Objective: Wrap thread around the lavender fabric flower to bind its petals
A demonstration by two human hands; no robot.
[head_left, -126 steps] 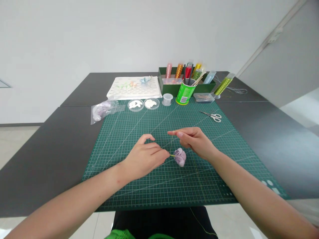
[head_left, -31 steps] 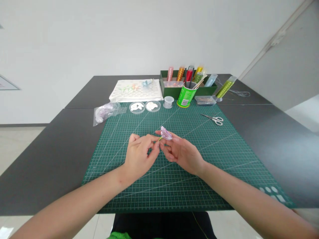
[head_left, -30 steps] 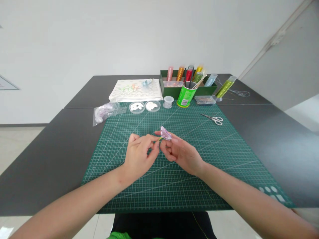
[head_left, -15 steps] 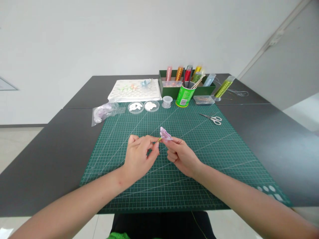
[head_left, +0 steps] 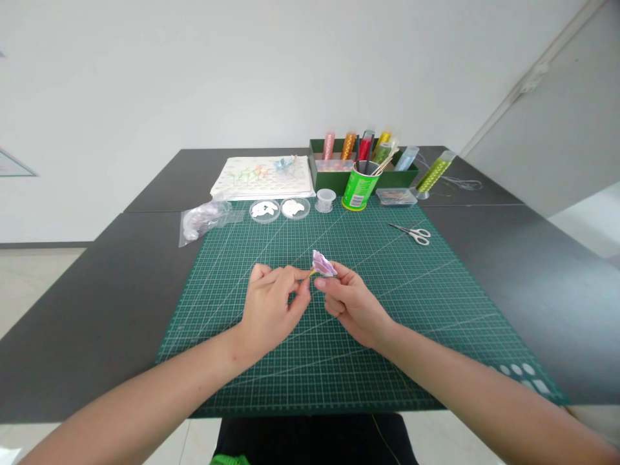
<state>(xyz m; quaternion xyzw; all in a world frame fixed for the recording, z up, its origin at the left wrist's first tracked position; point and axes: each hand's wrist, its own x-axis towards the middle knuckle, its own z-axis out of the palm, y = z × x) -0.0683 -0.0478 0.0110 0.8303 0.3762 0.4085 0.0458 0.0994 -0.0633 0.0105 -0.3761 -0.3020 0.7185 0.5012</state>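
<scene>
Head view: above the middle of a green cutting mat (head_left: 310,374), the left hand (head_left: 272,303) pinches the yellow-green stem (head_left: 311,274) of a small lilac artificial flower (head_left: 323,265) between thumb and index finger. The flower is tilted, its bloom facing up and rightward. The right hand (head_left: 356,307) is half curled beside it, thumb tip just below the bloom and index finger partly behind; whether these two grip a petal cannot be told. Well apart, farther up the mat, white-handled scissors (head_left: 417,236) lie with their tips pointing left. Near the far edge stand a bright green can (head_left: 358,192) holding sticks (head_left: 385,163), a clear spool (head_left: 325,201) and two shallow dishes (head_left: 267,221) with white pieces (head_left: 264,208).
</scene>
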